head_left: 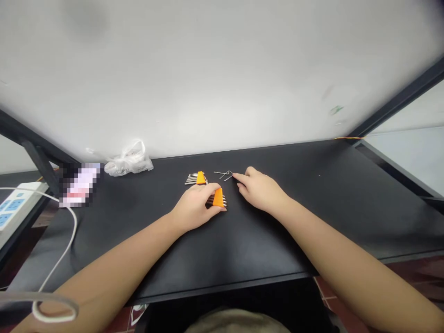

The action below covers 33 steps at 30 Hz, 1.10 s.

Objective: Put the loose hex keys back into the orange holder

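Note:
My left hand (194, 206) rests on the black table (347, 203) with its fingers closed round an orange holder of hex keys (218, 198). A second orange holder with hex keys (197, 178) lies just beyond it. My right hand (258, 188) lies to the right, its fingertips pinching at a few loose metal hex keys (224, 174) on the table top.
A crumpled clear plastic bag (128, 162) lies at the back left against the white wall. A blurred pink and white object (79, 186) sits left of it. A white power strip (14, 203) and white cable (65, 240) are at the far left. Black frame bars stand at both sides.

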Available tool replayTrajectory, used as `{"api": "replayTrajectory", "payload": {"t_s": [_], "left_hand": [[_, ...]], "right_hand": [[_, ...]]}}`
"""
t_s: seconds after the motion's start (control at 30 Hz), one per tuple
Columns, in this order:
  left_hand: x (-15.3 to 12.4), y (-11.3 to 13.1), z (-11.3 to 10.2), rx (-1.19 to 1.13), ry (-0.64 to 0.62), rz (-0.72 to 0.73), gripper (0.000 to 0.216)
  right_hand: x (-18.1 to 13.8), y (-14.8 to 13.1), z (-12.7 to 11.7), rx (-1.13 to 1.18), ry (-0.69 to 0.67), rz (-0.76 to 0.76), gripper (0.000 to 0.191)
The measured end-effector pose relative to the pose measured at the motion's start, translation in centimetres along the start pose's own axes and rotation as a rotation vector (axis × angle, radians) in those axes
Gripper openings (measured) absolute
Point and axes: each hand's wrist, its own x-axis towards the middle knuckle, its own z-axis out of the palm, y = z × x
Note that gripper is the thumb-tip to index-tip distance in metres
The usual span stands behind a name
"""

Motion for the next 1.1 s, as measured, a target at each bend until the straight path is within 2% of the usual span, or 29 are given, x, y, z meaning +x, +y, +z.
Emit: {"api": "replayTrajectory", "payload": {"t_s": [0.17, 0.33, 0.53, 0.63, 0.93, 1.1], "left_hand": [[0.2, 0.3, -0.3, 0.022, -0.007, -0.025, 0.049], [0.3, 0.3, -0.3, 0.048, -0.009, -0.042, 0.046], [0.2, 0.0, -0.1, 0.036, 0.014, -0.069, 0.05], [0.2, 0.0, -0.1, 0.049, 0.014, -0.072, 0.049], [0.2, 0.1, -0.1, 0.059, 0.027, -0.064, 0.048], [0.2, -0.1, 0.0, 0.078, 0.043, -0.042, 0.048]], "right_hand": [[-0.5, 0.0, -0.6, 0.0, 0.026, -0.02, 0.02], [-0.8, -0.2, -0.8, 0.144, -0.039, -0.031, 0.009], [-0.9, -0.9, -1.2, 0.46, -0.006, -0.271, 0.012], [-1.1, -1.1, -1.3, 0.531, 0.045, -0.341, 0.013], [-1.1, -0.9, -1.5, 0.549, 0.128, -0.403, 0.011], [-1.6, -0.9, -1.3, 0.401, 0.191, -0.448, 0.016]]}}
